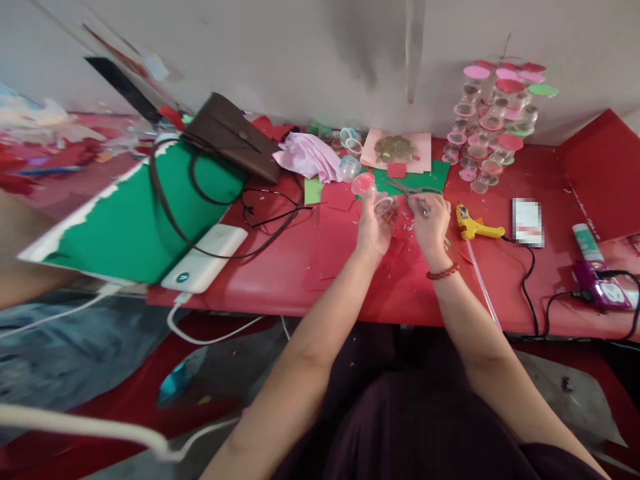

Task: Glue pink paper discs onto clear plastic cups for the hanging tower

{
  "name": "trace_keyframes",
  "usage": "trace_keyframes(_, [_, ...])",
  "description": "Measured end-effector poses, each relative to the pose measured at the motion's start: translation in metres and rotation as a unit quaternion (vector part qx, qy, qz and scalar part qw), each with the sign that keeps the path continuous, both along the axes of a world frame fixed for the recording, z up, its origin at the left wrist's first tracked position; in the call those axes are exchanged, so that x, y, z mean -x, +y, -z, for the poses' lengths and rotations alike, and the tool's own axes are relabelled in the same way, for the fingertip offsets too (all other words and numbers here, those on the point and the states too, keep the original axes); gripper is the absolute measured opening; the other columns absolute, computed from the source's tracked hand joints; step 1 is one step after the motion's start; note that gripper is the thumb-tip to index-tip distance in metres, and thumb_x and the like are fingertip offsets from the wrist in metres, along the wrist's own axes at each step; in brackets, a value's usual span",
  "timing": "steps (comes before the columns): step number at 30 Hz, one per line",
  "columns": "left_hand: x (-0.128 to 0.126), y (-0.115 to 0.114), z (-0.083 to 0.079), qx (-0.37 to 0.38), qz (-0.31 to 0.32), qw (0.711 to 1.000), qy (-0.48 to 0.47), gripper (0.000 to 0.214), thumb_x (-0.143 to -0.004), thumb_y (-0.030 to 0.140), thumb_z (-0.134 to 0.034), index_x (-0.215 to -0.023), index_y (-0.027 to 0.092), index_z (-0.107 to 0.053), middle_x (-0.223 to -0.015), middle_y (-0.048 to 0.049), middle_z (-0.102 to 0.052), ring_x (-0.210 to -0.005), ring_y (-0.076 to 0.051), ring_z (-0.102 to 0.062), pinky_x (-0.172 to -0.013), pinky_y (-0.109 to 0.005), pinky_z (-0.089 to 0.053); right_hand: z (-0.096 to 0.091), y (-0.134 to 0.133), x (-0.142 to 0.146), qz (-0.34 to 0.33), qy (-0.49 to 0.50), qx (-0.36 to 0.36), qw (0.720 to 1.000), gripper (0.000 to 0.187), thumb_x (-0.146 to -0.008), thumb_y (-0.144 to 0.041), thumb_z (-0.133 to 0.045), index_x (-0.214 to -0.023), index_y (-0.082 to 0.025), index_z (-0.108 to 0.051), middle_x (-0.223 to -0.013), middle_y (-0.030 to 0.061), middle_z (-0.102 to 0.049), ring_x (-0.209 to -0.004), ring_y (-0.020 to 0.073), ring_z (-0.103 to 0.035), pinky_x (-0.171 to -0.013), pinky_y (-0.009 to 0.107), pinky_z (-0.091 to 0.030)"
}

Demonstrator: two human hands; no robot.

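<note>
My left hand is closed around a small clear plastic cup. By its thumb is another clear cup with a red-pink top; whether the hand holds it too is unclear. My right hand, with a beaded bracelet at the wrist, has its fingers pinched together. What they pinch, if anything, is hidden. Just beyond those fingers are grey scissors, blades toward the left, over a green sheet. Red paper and small scraps lie beneath both hands.
A yellow glue gun with a cord lies right of my right hand. Behind it hangs a cluster of cups with coloured discs. A brown bag, glasses and a white power bank are left. Another person's arm shows far left.
</note>
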State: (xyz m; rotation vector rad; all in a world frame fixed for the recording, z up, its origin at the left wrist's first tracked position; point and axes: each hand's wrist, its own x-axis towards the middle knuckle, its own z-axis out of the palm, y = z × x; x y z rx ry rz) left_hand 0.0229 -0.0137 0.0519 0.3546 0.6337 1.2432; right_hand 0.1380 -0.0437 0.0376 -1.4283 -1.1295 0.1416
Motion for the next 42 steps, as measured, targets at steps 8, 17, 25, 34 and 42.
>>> trace_keyframes(8, [-0.004, -0.007, 0.002, -0.049, 0.040, 0.998, 0.003, 0.039, -0.089, 0.059, -0.074, -0.076, 0.023, -0.065, -0.071, 0.0014, -0.067, -0.068, -0.012, -0.064, -0.069, -0.026, -0.049, -0.002, -0.007, 0.016, -0.035, -0.142, -0.023, 0.989, 0.020, -0.091, -0.016, -0.068, -0.101, -0.029, -0.079, -0.106, 0.0056, -0.078, -0.108, 0.0268, -0.065, -0.102, 0.047, -0.052])
trace_keyframes(17, [-0.007, -0.010, 0.004, -0.051, 0.039, 0.997, 0.032, 0.036, -0.087, 0.048, -0.081, -0.075, 0.023, -0.058, -0.065, 0.0048, -0.058, -0.059, -0.010, -0.057, -0.061, -0.024, -0.043, 0.000, -0.010, 0.018, -0.063, -0.155, -0.028, 0.986, 0.021, -0.099, -0.025, -0.061, -0.099, -0.027, -0.081, -0.105, 0.0068, -0.080, -0.101, 0.0236, -0.071, -0.096, 0.042, -0.057])
trace_keyframes(25, [-0.010, -0.012, 0.011, -0.052, 0.058, 0.997, 0.018, 0.034, -0.084, 0.043, -0.084, -0.078, 0.021, -0.059, -0.068, 0.0061, -0.059, -0.063, -0.008, -0.061, -0.065, -0.022, -0.046, 0.005, -0.005, 0.015, -0.047, -0.141, -0.004, 0.989, 0.016, -0.089, -0.015, -0.064, -0.086, -0.025, -0.076, -0.093, 0.0048, -0.078, -0.087, 0.0202, -0.071, -0.085, 0.035, -0.057])
trace_keyframes(34, [-0.009, -0.008, 0.007, -0.051, 0.035, 0.998, 0.011, 0.026, -0.087, 0.039, -0.079, -0.079, 0.020, -0.063, -0.075, 0.0027, -0.067, -0.071, -0.010, -0.067, -0.074, -0.023, -0.051, -0.006, -0.009, 0.018, -0.090, -0.081, -0.035, 0.992, 0.016, -0.089, -0.018, -0.066, -0.093, -0.026, -0.079, -0.097, 0.0036, -0.079, -0.091, 0.0187, -0.072, -0.083, 0.034, -0.061])
trace_keyframes(42, [-0.008, -0.009, 0.007, -0.065, 0.036, 0.997, 0.008, 0.025, -0.088, 0.033, -0.079, -0.076, 0.020, -0.061, -0.073, 0.0026, -0.064, -0.071, -0.010, -0.065, -0.072, -0.022, -0.050, -0.008, -0.009, 0.015, -0.117, -0.059, -0.030, 0.991, 0.017, -0.089, -0.018, -0.066, -0.088, -0.026, -0.081, -0.097, 0.0028, -0.080, -0.089, 0.0177, -0.072, -0.084, 0.033, -0.061])
